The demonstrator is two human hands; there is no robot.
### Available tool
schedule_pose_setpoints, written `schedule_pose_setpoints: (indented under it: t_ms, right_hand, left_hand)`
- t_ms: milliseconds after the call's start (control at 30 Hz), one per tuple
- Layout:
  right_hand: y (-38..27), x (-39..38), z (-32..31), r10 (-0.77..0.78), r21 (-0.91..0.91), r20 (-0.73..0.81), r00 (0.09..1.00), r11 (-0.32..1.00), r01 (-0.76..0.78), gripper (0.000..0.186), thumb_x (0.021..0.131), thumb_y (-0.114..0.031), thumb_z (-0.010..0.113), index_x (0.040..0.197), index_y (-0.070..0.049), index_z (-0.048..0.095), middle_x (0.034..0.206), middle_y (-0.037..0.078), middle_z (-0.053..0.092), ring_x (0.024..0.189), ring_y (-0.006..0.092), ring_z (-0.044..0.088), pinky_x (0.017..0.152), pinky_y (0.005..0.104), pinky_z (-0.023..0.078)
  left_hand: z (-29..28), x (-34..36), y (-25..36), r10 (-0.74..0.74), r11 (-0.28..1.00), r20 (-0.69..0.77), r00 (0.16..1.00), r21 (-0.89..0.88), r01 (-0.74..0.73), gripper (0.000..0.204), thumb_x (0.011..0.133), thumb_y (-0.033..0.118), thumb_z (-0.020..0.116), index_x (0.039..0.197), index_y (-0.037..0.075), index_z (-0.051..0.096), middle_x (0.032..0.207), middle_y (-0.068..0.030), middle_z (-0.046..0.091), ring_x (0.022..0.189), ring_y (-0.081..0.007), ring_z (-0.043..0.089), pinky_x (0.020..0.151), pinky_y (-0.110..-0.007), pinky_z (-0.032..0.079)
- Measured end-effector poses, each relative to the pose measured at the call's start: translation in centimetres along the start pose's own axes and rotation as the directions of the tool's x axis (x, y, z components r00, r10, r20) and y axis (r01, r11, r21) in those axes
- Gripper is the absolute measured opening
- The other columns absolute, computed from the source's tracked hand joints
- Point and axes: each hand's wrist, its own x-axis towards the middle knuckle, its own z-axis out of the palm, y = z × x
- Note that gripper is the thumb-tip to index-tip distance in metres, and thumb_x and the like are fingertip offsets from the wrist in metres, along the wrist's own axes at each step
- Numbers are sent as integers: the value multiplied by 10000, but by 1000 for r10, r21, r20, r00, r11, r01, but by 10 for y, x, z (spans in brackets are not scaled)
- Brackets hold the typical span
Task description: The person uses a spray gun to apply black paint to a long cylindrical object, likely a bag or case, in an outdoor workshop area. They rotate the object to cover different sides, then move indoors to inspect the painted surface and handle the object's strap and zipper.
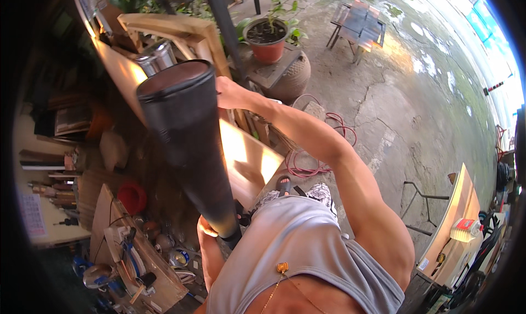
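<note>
A long, tapering black tube with a flat, brown round end stands tilted in front of me, its wide end up and to the left. My right hand is closed at the side of the wide end, its fingertips hidden behind the tube. Low down, near my waist, my left hand grips the narrow end, and part of that hand is hidden too. Behind the tube lies a sunlit wooden board. Next to the wide end stands a shiny metal container.
A potted plant sits on a stand ahead. A red hose coils on the concrete floor. At lower left is a cluttered workbench near a red bucket. To the right, a wooden table bears a plastic jug.
</note>
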Motion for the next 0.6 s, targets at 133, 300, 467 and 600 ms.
schedule_pose_setpoints:
  t_ms: [133,300,467,600]
  right_hand:
    - [-74,-5,-60,218,-21,-13,976,976,-219,378,806,-394,666,739,-23,639,537,39,568,484,131,558,483,279,445]
    - [-104,-73,-146,401,314,-95,911,880,-355,212,842,-248,635,799,-44,595,533,3,497,431,92,459,410,270,360]
    - [-117,-243,-254,579,389,-485,655,814,-432,226,864,-205,614,715,-51,542,593,18,485,463,120,460,433,267,348]
    - [-132,-368,-285,726,703,-560,399,671,-234,441,902,-190,552,1312,-114,408,645,24,434,459,118,378,442,280,344]
  left_hand:
    - [16,21,-15,-13,1000,-10,1000,-9,13,1027,388,131,826,1292,-54,377,1094,-203,589,941,-327,619,847,-421,487]
    - [53,49,-40,-17,1000,-58,998,14,18,985,401,147,807,1272,-54,395,1070,-198,593,919,-322,622,829,-413,496]
    - [84,105,-78,-78,997,-60,995,18,80,944,414,164,788,1252,-53,412,1047,-193,598,898,-318,624,810,-404,505]
    - [116,151,-115,-158,987,-89,983,22,161,912,424,177,772,1236,-53,427,1028,-189,601,880,-314,626,795,-398,512]
